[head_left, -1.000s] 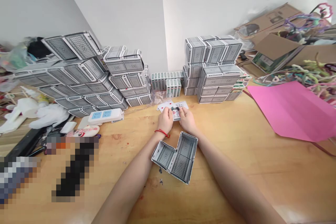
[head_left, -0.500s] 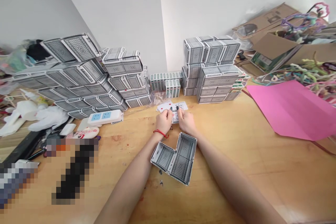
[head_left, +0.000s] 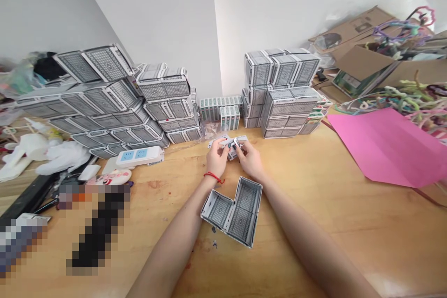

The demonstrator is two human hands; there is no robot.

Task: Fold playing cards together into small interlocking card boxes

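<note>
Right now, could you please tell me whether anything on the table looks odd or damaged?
Small dark scraps or smudges show beside the L-shaped card tray, and reddish stains mark the wooden tabletop; both look like mess.

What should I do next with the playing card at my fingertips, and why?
Probably pinch its bend into a firmer crease: the playing card looks bent at the right hand's fingertips, and the left hand is close enough to help.
</note>
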